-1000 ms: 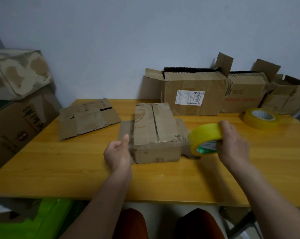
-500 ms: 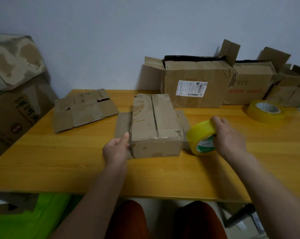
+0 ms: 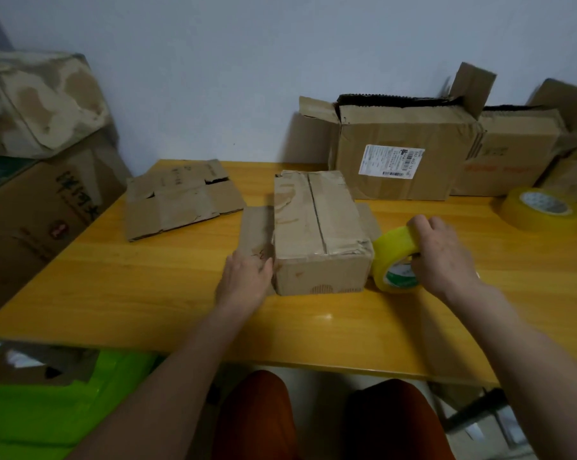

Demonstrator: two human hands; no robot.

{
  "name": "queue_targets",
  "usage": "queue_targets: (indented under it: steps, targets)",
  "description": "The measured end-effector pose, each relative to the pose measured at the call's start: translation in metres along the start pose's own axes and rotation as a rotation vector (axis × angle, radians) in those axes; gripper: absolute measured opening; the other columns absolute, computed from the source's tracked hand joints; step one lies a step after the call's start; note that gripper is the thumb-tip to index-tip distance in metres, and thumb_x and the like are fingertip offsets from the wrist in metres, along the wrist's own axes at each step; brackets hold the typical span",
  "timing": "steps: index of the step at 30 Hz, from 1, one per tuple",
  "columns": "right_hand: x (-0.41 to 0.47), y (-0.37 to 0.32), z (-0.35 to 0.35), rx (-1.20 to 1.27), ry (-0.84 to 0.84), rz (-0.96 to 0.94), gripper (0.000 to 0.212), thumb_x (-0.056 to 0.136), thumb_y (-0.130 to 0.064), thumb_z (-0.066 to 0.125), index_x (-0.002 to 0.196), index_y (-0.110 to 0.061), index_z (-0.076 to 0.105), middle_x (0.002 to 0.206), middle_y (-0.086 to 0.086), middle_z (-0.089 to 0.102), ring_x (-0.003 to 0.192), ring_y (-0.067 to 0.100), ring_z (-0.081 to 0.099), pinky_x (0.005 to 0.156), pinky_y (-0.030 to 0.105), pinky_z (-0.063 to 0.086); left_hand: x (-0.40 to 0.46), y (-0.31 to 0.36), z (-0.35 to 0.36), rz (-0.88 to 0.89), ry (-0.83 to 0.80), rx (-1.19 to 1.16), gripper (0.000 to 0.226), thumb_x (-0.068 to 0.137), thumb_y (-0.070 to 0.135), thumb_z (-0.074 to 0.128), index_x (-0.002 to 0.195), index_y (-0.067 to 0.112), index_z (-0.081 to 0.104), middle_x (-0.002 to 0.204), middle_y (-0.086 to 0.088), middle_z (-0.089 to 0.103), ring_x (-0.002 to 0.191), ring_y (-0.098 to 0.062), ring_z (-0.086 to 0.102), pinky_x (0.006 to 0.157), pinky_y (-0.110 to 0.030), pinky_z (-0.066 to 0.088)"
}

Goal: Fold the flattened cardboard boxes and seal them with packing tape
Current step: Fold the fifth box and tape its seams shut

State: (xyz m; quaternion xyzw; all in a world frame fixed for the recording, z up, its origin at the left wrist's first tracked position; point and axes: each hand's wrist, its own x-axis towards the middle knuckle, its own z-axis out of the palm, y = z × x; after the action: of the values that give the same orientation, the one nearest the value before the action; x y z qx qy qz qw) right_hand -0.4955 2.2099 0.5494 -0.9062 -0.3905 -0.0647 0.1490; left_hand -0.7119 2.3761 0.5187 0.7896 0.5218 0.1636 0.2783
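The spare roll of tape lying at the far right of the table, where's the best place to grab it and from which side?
The spare tape roll lies flat on the table with its core hole facing up. Probably best to come from above: thumb inside the hole, fingers over the outer band on the near side. That side is free, while open boxes crowd close behind it.
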Motion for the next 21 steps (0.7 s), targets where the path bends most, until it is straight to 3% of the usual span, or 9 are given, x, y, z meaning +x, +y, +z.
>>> queue_targets:
  steps: [2, 4, 6, 8, 10, 13, 16, 19, 21]
  targets:
    - [-0.003, -0.004, -0.001, 0.001, -0.026, -0.011, 0.048, 0.079, -0.005, 0.065, 0.120, -0.016, 0.043, 0.114, 0.010, 0.047, 0.103, 0.029, 0.043, 0.068, 0.033, 0.033, -0.012, 0.002, -0.001, 0.192, 0.231, -0.197, 0.015, 0.098, 0.012, 0.047, 0.109, 0.013, 0.057, 0.115, -0.005, 0.057, 0.104, -0.020, 0.054, 0.081, -0.028, 0.045]
    - [-0.006, -0.010, -0.003, 0.029, -0.062, -0.032, 0.045, 0.080, -0.012, 0.066, 0.118, -0.017, 0.043, 0.112, 0.009, 0.048, 0.102, 0.027, 0.044, 0.070, 0.034, 0.037, -0.020, 0.006, -0.005, 0.257, 0.338, -0.351, 0.028, 0.098, 0.003, 0.044, 0.117, 0.013, 0.062, 0.116, -0.004, 0.063, 0.105, -0.015, 0.057, 0.082, -0.027, 0.048]
    - [-0.009, -0.017, -0.008, 0.129, -0.153, -0.075, 0.041, 0.081, -0.015, 0.067, 0.116, -0.017, 0.045, 0.111, 0.007, 0.050, 0.102, 0.027, 0.048, 0.074, 0.037, 0.043, -0.023, 0.008, -0.014, 0.228, 0.296, -0.290, 0.032, 0.101, 0.013, 0.041, 0.126, 0.016, 0.059, 0.119, -0.001, 0.063, 0.099, -0.010, 0.053, 0.080, -0.026, 0.043]
    - [-0.013, -0.026, -0.015, 0.283, -0.287, -0.115, 0.040, 0.081, -0.019, 0.072, 0.112, -0.019, 0.046, 0.104, 0.002, 0.053, 0.098, 0.024, 0.053, 0.078, 0.040, 0.049, -0.023, 0.008, -0.022, 0.170, 0.188, -0.061, 0.036, 0.102, 0.030, 0.037, 0.129, 0.019, 0.057, 0.126, -0.003, 0.059, 0.098, -0.011, 0.046, 0.082, -0.029, 0.038]
    - [-0.019, -0.040, -0.023, 0.455, -0.438, -0.140, 0.046, 0.075, -0.024, 0.079, 0.109, -0.021, 0.048, 0.101, -0.002, 0.056, 0.094, 0.017, 0.057, 0.078, 0.035, 0.052, -0.024, 0.011, -0.032, 0.136, 0.157, 0.179, 0.050, 0.099, 0.048, 0.034, 0.128, 0.016, 0.057, 0.143, -0.010, 0.045, 0.119, -0.022, 0.042, 0.099, -0.039, 0.036]
    - [-0.030, -0.059, -0.033, 0.662, -0.706, -0.159, 0.059, 0.066, -0.039, 0.082, 0.114, -0.029, 0.049, 0.109, -0.007, 0.059, 0.097, 0.010, 0.060, 0.081, 0.026, 0.053, -0.031, 0.019, -0.036, 0.169, 0.077, 0.362, 0.079, 0.092, 0.070, 0.026, 0.142, 0.012, 0.045, 0.160, -0.011, 0.019, 0.145, -0.030, 0.016, 0.118, -0.046, 0.016]
    - [-0.036, -0.068, -0.036, 0.749, -0.867, -0.170, 0.030, 0.076, -0.050, 0.067, 0.098, -0.043, 0.047, 0.102, -0.023, 0.052, 0.091, 0.000, 0.055, 0.071, 0.009, 0.045, -0.042, 0.016, -0.028, 0.195, -0.009, 0.489, 0.088, 0.085, 0.080, 0.019, 0.153, 0.023, 0.022, 0.160, -0.018, 0.011, 0.148, -0.034, 0.007, 0.120, -0.047, 0.006]
    - [-0.036, -0.061, -0.032, 0.891, -0.958, -0.152, 0.032, 0.080, -0.038, 0.064, 0.107, -0.023, 0.057, 0.102, -0.006, 0.065, 0.094, 0.011, 0.064, 0.078, 0.022, 0.051, -0.047, 0.011, -0.025, 0.227, -0.035, 0.543, 0.079, 0.088, 0.076, 0.019, 0.153, 0.033, 0.016, 0.160, -0.022, 0.004, 0.148, -0.036, 0.000, 0.120, -0.047, 0.003]
    - [-0.037, -0.054, -0.032, 0.954, -1.028, -0.152, 0.032, 0.079, -0.034, 0.064, 0.102, -0.011, 0.059, 0.094, 0.001, 0.065, 0.086, 0.016, 0.064, 0.075, 0.027, 0.050, -0.047, 0.012, -0.025, 0.260, -0.077, 0.568, 0.077, 0.089, 0.075, 0.021, 0.153, 0.033, 0.016, 0.160, -0.022, 0.004, 0.148, -0.036, 0.000, 0.119, -0.046, 0.003]
